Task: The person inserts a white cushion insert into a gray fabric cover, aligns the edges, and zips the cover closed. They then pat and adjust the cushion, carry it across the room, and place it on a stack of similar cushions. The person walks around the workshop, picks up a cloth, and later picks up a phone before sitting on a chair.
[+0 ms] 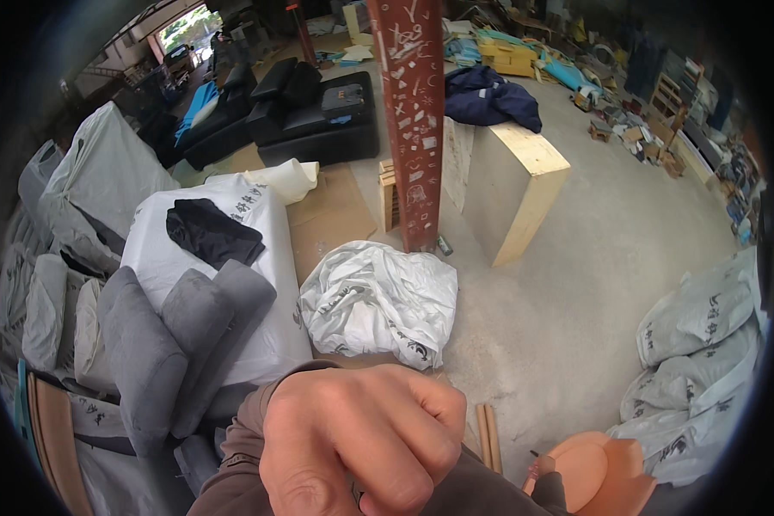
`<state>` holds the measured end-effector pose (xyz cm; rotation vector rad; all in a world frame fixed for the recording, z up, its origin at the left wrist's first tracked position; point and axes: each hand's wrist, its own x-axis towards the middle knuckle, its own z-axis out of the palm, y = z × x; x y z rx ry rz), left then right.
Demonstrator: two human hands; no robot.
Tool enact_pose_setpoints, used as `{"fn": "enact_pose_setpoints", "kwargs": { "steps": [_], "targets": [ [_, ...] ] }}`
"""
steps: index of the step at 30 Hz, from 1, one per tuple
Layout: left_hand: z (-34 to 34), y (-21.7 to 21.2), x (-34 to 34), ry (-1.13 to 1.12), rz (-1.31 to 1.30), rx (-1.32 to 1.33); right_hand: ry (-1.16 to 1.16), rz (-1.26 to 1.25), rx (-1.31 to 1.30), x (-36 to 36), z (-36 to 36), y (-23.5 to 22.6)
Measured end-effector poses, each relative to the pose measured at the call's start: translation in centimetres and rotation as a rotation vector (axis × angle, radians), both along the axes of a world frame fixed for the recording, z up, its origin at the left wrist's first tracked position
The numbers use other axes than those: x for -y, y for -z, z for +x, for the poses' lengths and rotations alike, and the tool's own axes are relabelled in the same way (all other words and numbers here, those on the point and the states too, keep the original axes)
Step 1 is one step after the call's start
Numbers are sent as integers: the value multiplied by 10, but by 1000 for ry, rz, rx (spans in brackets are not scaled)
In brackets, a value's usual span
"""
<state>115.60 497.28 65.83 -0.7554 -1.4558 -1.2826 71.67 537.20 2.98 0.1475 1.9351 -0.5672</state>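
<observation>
The left hand (361, 439) was clenched in a fist with nothing visible in it, so it would need to open wide before taking the crumpled white cover (378, 305) just beyond it, while the grip of the right hand (540, 469), barely showing beside the orange object (598, 473), could not be told.

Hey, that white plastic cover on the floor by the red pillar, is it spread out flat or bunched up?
Bunched up. The white plastic cover sits in a crumpled, creased heap on the floor beside the red pillar, not laid flat.
</observation>
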Motion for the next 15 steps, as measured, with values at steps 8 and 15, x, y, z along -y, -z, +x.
{"fn": "enact_pose_setpoints", "kwargs": {
  "steps": [8,15],
  "targets": [
    [-159,37,27,400,159,67,336,-134,153,-2,104,1],
    [-293,71,106,698,141,-36,78,-450,265,118,83,-18]
  ]
}}
